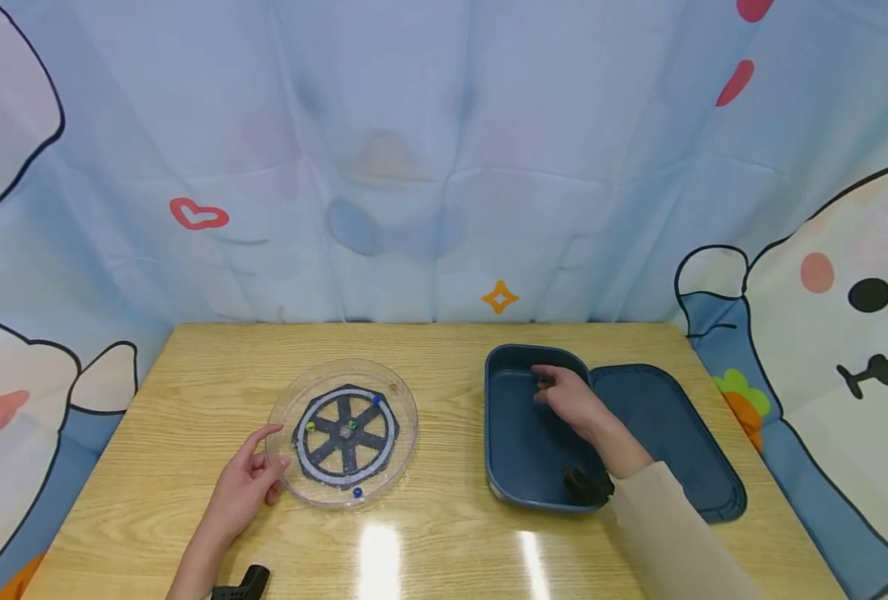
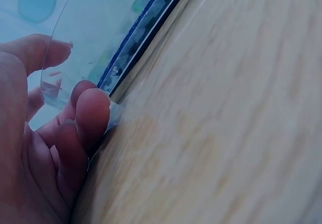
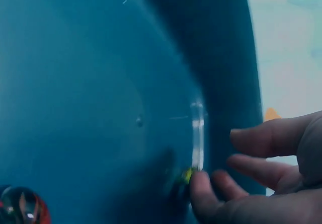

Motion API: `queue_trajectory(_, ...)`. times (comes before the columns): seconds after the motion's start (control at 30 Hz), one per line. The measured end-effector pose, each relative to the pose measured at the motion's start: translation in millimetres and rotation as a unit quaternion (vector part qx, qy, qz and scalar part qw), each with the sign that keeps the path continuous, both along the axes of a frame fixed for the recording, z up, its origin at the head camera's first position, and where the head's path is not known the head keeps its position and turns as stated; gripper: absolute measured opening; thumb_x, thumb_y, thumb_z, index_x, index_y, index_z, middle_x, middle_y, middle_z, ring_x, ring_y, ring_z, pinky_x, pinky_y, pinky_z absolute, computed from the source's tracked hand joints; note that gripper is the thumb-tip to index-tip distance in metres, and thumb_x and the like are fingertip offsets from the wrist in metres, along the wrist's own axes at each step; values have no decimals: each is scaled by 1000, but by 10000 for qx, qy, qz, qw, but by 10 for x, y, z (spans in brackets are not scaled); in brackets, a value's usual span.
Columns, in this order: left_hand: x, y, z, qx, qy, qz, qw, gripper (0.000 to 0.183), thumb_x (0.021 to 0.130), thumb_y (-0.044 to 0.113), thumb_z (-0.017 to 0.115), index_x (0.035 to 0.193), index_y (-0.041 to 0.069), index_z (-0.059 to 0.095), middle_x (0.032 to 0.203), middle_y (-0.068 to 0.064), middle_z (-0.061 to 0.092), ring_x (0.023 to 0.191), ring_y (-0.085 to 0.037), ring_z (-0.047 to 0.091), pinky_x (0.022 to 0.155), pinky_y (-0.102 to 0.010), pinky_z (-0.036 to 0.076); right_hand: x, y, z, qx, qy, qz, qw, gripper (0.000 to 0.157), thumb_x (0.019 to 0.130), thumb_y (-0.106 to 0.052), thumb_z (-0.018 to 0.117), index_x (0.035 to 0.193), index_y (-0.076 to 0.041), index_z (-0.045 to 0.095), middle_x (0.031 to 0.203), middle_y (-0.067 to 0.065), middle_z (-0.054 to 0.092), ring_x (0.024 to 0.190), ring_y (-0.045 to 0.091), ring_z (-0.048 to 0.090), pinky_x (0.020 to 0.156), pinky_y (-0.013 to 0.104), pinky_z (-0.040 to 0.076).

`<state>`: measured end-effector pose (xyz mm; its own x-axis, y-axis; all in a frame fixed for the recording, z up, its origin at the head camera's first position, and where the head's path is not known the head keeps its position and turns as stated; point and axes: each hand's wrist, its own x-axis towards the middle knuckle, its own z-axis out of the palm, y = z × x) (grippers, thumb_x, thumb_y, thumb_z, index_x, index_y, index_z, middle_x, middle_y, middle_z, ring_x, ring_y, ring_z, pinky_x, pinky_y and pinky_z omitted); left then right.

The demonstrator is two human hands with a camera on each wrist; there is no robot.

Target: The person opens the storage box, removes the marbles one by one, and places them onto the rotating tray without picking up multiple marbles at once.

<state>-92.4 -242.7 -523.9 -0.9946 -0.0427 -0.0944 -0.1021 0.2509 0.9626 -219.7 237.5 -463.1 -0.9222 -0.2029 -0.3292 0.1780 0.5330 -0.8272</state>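
Observation:
My left hand (image 1: 245, 483) holds the near-left rim of a clear round dish (image 1: 406, 450), which has a dark six-spoked wheel pattern with a pale ring. In the left wrist view the dish's transparent wall (image 2: 55, 68) stands between the fingers. Small coloured marbles sit in the dish, among them a blue marble (image 1: 357, 492) and a yellow-green marble (image 1: 310, 427). My right hand (image 1: 575, 400) reaches into a dark blue rectangular box (image 1: 515, 450), fingers spread. One fingertip is right at a small yellow-green marble (image 3: 187, 175) near the box wall.
Another marble, dark with red streaks (image 3: 25, 206), lies on the box floor. A flat dark blue lid (image 1: 669, 433) lies to the right of the box, under the right forearm. The wooden table (image 1: 444, 358) ends at a printed curtain (image 1: 414, 167) behind.

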Motion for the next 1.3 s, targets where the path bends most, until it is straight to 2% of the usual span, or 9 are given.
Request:
queue_trajectory(0.2, -16, 10, -3, -62, 16, 19, 10000, 50, 97, 12, 66, 143, 14, 46, 68, -9, 53, 50, -17, 52, 50, -29, 47, -88, -30, -94, 62, 121, 44, 9999, 54, 93, 7, 57, 145, 4, 44, 148, 26, 41, 133, 41, 43, 104, 52, 41)
queue_trajectory(0.37, -12, 16, -13, -102, 19, 24, 9999, 51, 97, 14, 66, 144, 14, 45, 68, -8, 54, 50, -17, 52, 50, -29, 47, -163, -41, -158, 95, 174, 174, 9997, 49, 90, 9, 63, 138, 3, 54, 140, 24, 50, 126, 40, 49, 98, 48, 47)
queue_trajectory(0.57, 0, -4, -50, -125, -43, 90, 9999, 52, 98, 13, 66, 145, 15, 44, 68, -8, 53, 50, -18, 51, 50, -29, 47, -213, -67, -230, 562, 590, 710, 9941, 40, 86, -3, 76, 124, -1, 67, 118, 15, 63, 106, 29, 57, 90, 43, 50)
queue_trajectory(0.73, 8, -9, -66, -125, -81, 112, 9998, 52, 98, 13, 65, 145, 16, 44, 68, -7, 53, 50, -17, 52, 50, -29, 47, -226, -100, -273, 751, 810, 900, 9898, 36, 86, -11, 79, 120, -3, 69, 102, 6, 64, 92, 20, 59, 82, 39, 50)
queue_trajectory(0.97, 17, 0, -31, -163, 50, 111, 9998, 51, 98, 14, 66, 145, 14, 45, 68, -7, 54, 50, -17, 52, 50, -29, 48, -231, -153, -280, 830, 1124, 983, 9853, 34, 89, -13, 76, 120, -3, 69, 92, 4, 64, 80, 18, 60, 75, 36, 50)
queue_trajectory(1.17, 21, 8, -16, -172, 57, 92, 9998, 51, 98, 15, 66, 144, 13, 45, 67, -7, 54, 49, -17, 52, 50, -29, 48, -235, -208, -324, 1325, 1517, 1103, 9733, 29, 88, -19, 78, 113, -5, 73, 80, -3, 64, 69, 14, 56, 65, 31, 46)
queue_trajectory(1.3, 13, 22, -20, -168, 53, 120, 9998, 50, 97, 14, 66, 144, 14, 46, 67, -7, 54, 49, -16, 51, 49, -29, 47, -235, -274, -336, 1637, 1723, 1120, 9649, 27, 87, -25, 79, 108, -9, 76, 76, -6, 64, 68, 11, 56, 65, 31, 46)
